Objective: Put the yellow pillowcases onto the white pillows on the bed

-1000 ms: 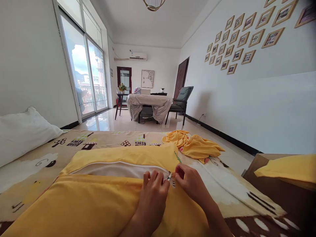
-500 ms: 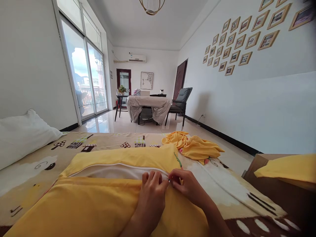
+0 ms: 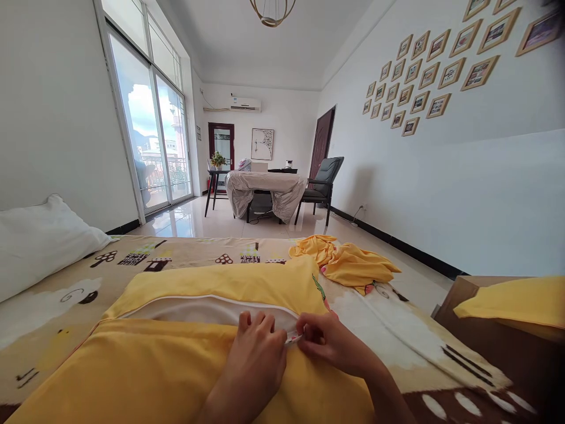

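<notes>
A yellow cover point(image 3: 168, 365) lies across the bed in front of me, its long zippered opening showing white fabric point(image 3: 198, 308) inside. My left hand point(image 3: 260, 353) is closed on the lower edge of the opening, near its right end. Just to the right, my right hand point(image 3: 326, 341) pinches the zipper end, thumb and forefinger together. A short piece of the white zipper edge point(image 3: 293, 338) shows between the hands. The zipper pull itself is too small to make out. The opening gapes to the left of my hands.
A crumpled yellow cloth point(image 3: 357, 265) lies on the patterned blanket point(image 3: 176, 250) beyond the cover. At the left is a white pillow point(image 3: 48, 241). On the right, a cardboard box point(image 3: 468, 300) has yellow fabric point(image 3: 516, 303) over it. A covered table point(image 3: 269, 182) and chair point(image 3: 324, 179) stand farther back.
My left hand has moved a little left and toward me. My right hand has shifted slightly down, and more of the zipper edge shows between them.
</notes>
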